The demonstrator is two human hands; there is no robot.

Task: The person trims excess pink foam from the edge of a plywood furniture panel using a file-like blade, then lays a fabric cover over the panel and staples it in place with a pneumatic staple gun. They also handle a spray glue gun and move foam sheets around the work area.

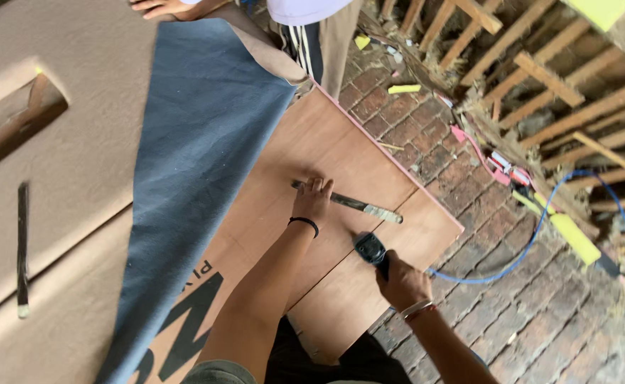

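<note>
My left hand [313,198] presses flat on a long flat metal strip [358,206] that lies across a brown plywood board [312,142]. A black band sits on that wrist. My right hand [401,281] grips a dark pneumatic tool [370,249], its head resting on the board just below the strip. A blue hose [532,242] runs from the tool across the brick floor. Blue-grey fabric [198,156] covers the left part of the board.
Another person's hand [157,7] and legs [312,35] are at the top edge. A tan padded panel [63,142] with a cut-out lies to the left, with a dark rod [22,249] on it. Wooden frames [575,85] and yellow foam scraps [575,238] lie on the brick floor [540,320].
</note>
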